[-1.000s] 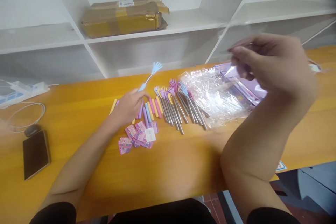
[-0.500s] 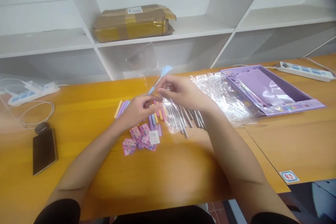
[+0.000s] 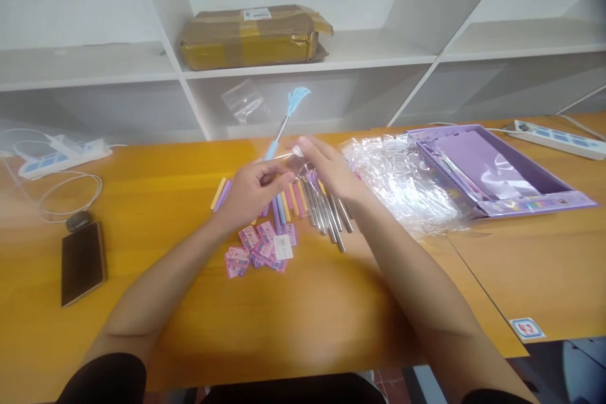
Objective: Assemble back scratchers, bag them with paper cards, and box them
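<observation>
Over the wooden table point(image 3: 307, 309), my left hand point(image 3: 247, 192) grasps the blue scratcher point(image 3: 271, 150), its head tilted up. My right hand point(image 3: 334, 172) has come in beside it, pinching clear film point(image 3: 298, 152); I judge both pieces are now within joint reach.

Carton label point(image 3: 257, 14): bearing print too small to read.
White label point(image 3: 283, 247): lying on pink cards point(image 3: 238, 261), both showing illegible print.
Table sticker point(image 3: 527, 328): showing 1 unclear red character.
</observation>
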Motion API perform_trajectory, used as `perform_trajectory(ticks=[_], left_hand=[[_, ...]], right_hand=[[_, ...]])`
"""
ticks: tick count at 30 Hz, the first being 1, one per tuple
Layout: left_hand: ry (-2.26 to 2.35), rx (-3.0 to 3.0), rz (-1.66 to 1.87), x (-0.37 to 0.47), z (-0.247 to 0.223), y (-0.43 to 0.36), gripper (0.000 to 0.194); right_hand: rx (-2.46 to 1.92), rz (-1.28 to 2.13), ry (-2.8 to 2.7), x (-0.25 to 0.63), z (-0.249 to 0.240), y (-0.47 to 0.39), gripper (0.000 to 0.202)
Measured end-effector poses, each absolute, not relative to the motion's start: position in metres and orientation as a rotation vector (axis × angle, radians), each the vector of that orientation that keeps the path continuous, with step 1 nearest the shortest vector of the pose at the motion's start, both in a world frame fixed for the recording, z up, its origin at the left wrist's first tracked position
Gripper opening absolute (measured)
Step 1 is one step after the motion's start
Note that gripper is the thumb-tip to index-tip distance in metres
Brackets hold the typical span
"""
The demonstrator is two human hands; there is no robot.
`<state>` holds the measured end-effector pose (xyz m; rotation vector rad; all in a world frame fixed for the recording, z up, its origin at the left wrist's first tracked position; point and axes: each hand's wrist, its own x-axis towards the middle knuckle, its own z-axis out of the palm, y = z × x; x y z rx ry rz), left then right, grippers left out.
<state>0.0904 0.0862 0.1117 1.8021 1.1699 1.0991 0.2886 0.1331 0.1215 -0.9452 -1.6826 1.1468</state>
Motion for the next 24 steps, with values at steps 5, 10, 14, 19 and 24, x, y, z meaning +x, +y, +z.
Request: perform_trajectory(ticks=[5,10,14,19,24], left_hand=[[1.213,1.907,1.024,0.101,0.11,0.076,0.024],[1.238,1.914,1.04,0.103,0.109,0.075,0.022],[1.215,1.981,0.997,0.103,0.111,0.074,0.021],[1.164,1.8,1.211,0.1,0.112,0.078,0.026],[1.212,1.589,1.5,0.085,0.115,0.09,0.033]], right_hand=[[-0.747,1.403,-1.406,0.271,0.109,0.139,0.051],[-0.675,1.474,-1.431,0.271,0.114,0.128,0.042],[-0.645,1.335,-1.423,0.269,0.113,0.128,0.039],[-0.775,0.885,-1.371,0.285,0.116,0.144,0.043],[-0.839,0.861,-1.64,0.315,0.143,0.13,0.037]])
